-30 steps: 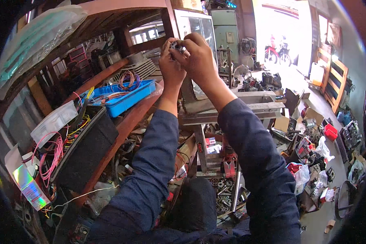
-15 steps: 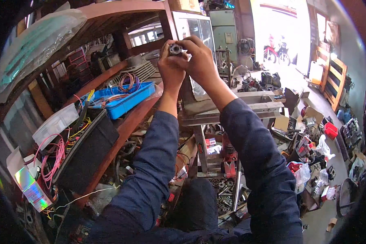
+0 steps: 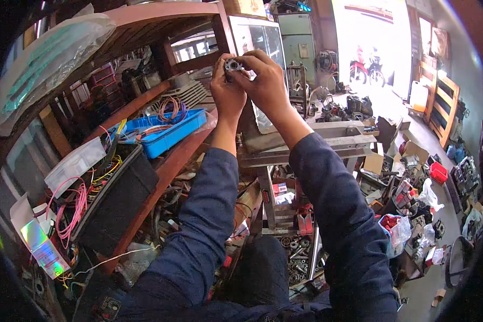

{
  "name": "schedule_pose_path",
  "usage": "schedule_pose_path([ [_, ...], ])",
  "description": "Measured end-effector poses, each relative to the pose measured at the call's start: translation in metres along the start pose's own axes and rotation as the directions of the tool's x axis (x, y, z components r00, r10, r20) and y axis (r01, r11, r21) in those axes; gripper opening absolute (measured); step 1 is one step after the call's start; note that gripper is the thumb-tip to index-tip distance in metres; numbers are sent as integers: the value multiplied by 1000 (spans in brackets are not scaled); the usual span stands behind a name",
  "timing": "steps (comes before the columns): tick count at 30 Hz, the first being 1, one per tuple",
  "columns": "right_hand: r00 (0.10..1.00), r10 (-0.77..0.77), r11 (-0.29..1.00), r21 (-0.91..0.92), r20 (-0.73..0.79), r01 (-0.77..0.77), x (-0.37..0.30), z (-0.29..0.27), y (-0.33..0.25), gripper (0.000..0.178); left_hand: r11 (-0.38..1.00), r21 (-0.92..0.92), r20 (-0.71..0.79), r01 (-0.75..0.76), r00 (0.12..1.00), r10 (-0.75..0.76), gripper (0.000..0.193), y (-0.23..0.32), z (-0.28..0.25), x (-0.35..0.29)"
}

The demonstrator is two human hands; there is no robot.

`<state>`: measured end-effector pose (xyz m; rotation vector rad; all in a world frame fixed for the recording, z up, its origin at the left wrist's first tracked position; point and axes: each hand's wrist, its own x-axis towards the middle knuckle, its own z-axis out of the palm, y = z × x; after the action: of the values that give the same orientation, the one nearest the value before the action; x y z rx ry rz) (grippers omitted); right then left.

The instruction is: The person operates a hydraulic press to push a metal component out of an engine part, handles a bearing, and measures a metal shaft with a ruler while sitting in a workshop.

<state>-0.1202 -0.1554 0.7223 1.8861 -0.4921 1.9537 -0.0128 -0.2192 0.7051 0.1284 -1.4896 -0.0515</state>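
Observation:
Both my arms, in dark blue sleeves, reach up and away from me. Between my hands is a small grey metal part [image 3: 232, 65] with a round, notched end and a hole in its middle. My left hand [image 3: 226, 88] wraps around it from the left. From the right, my right hand [image 3: 263, 75] closes on it with thumb and fingers. The rest of the part is hidden behind my fingers, so its full length cannot be seen.
A metal stand [image 3: 316, 144] is beyond my forearms. At left, a blue tray [image 3: 169, 134] and a black bin [image 3: 115, 201] hold coloured wires. Loose metal parts [image 3: 298, 260] lie below me. Boxes and bags clutter the floor at right, near a wooden pallet [image 3: 443, 107].
Little differs. The metal part is still between both hands, and the fingers of my right hand have shifted slightly around it.

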Motion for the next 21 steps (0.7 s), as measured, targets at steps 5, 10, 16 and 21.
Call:
schedule_pose_path([
  [5, 998, 56, 998, 21, 14, -56, 1, 7, -5, 27, 999, -25, 24, 30, 999, -29, 30, -4, -9, 3],
  [10, 991, 129, 992, -9, 29, -129, -10, -24, -15, 74, 970, -201, -7, 141, 989, -145, 26, 14, 3, 2],
  [16, 887, 329, 937, -226, 325, -265, -90, -217, -109, 75, 896, 374, -102, 238, 971, -215, 74, -15, 3, -6],
  [21, 328, 939, 272, -353, -107, -895, -233, -378, -213, 64, 886, 431, -95, 168, 986, -141, 85, -39, -38, -8],
])
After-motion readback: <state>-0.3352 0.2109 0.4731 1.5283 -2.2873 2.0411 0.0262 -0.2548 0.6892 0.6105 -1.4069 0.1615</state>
